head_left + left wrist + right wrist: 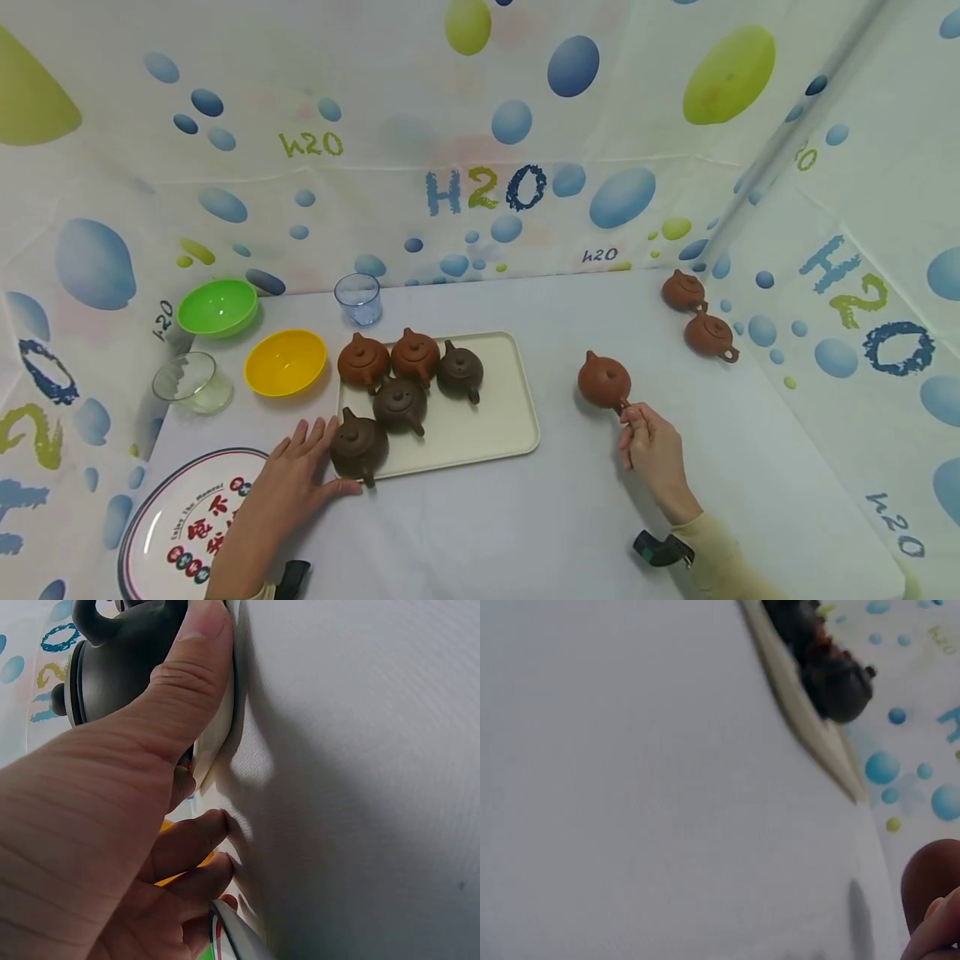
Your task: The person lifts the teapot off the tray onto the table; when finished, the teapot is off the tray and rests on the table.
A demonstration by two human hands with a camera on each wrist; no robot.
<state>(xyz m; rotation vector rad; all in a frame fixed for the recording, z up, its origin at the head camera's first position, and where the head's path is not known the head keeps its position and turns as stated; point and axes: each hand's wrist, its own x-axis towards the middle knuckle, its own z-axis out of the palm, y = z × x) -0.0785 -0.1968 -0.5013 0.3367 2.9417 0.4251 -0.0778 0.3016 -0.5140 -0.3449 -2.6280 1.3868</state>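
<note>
Reddish-brown clay is what the right hand is gripping: its fingers are pinching the handle of a small teapot, which is sitting on the white tablecloth well to the right of the cream tray. The right wrist view is showing only a fingertip and a rounded brown edge, with the tray far off.

The left hand is lying flat on the cloth with fingers spread and relaxed, its thumb pressing against the tray's near left corner beside a dark brown teapot; the left wrist view is showing that thumb right up against the dark pot and the tray rim.

Four more teapots are sitting on the tray behind it. Two others are standing near the right wall. To the left are lying a yellow bowl, a green bowl, a clear glass bowl, a blue tumbler and a printed plate.
</note>
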